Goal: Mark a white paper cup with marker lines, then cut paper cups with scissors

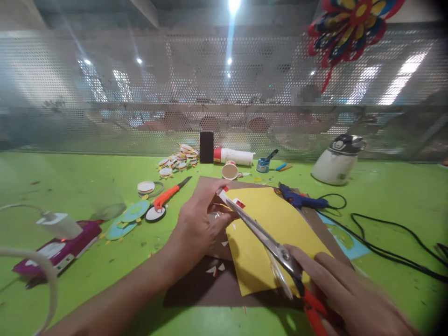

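Observation:
My left hand (201,224) pinches a small white-and-red paper piece (224,192) above a brown board (210,280). In my right hand (350,294) are red-handled scissors (266,238), and their long blades reach up-left to the paper piece at my left fingertips. A yellow sheet of card (269,233) lies on the board under the scissors. Small white paper snippets (215,269) are scattered on the board near my left wrist.
An orange-handled craft knife (171,192), round paper discs (135,212), a blue glue gun (301,199) with black cable, a glue tube (234,156), a black cylinder (206,146), a white kettle-like pot (336,161), a purple device (59,249) and a mesh screen (224,93) behind the green table (70,177).

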The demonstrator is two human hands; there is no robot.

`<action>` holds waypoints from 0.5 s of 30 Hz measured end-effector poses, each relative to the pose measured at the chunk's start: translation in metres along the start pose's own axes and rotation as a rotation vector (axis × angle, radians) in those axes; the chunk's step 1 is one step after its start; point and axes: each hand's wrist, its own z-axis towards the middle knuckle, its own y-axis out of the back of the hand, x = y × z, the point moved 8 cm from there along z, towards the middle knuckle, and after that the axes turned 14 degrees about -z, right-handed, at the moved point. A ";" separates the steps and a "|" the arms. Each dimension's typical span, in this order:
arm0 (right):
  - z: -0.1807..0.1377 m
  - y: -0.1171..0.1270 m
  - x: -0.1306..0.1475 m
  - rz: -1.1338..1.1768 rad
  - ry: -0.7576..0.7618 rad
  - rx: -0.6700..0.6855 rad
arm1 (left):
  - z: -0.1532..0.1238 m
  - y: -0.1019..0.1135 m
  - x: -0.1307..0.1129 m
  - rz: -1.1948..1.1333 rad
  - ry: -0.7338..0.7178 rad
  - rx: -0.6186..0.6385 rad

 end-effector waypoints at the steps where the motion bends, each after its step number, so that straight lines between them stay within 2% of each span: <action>1: -0.001 -0.002 -0.001 0.019 -0.005 0.000 | 0.000 0.000 0.000 -0.002 0.003 0.000; 6: -0.002 -0.004 -0.001 0.083 0.002 -0.011 | 0.001 -0.001 -0.001 -0.010 0.012 0.008; 15: 0.000 0.004 0.000 0.052 -0.006 -0.009 | 0.000 0.000 -0.001 -0.003 0.021 0.007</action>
